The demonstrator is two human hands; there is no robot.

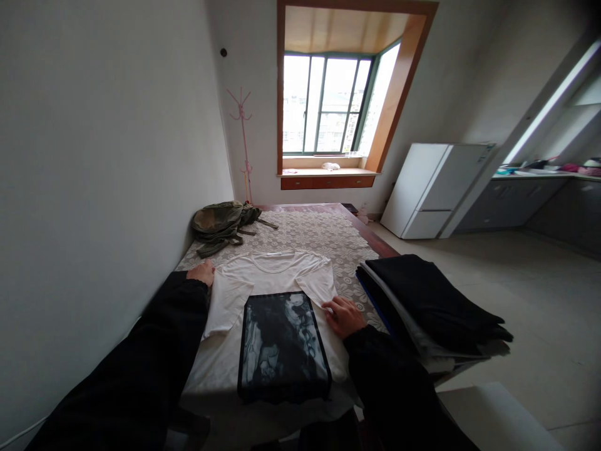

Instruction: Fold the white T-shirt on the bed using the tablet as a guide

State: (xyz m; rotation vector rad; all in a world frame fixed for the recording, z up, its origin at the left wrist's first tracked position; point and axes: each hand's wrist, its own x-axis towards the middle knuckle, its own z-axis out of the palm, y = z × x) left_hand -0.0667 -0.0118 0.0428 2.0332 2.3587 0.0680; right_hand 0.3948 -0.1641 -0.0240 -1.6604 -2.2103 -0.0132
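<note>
Shirt: a white tee (267, 275) lies flat, front down, collar toward 12 o'clock, spread on the tabletop (323, 235) so its sleeves sit out to either side.
Board: a dark rectangular panel (280, 344) rests on the tee's middle, likely as a folding guide (its printed face is too murky to read).
Left hand: the left hand (201, 272) lies at 10 o'clock of the board, fingers loose, pressing flat on the shoulder edge of the tee, seemingly to pin it; it grips nothing.
Right hand: the right hand (345, 315) sits at 3 o'clock of the board, palm down, fingertips touching the tee's sleeve just beside the board's edge, not clenched.
Stack: folded dark clothes (432, 304) wait at 3 o'clock, near the tabletop's edge.
Bag: an olive backpack (220, 222) sits at 11 o'clock, well apart.
</note>
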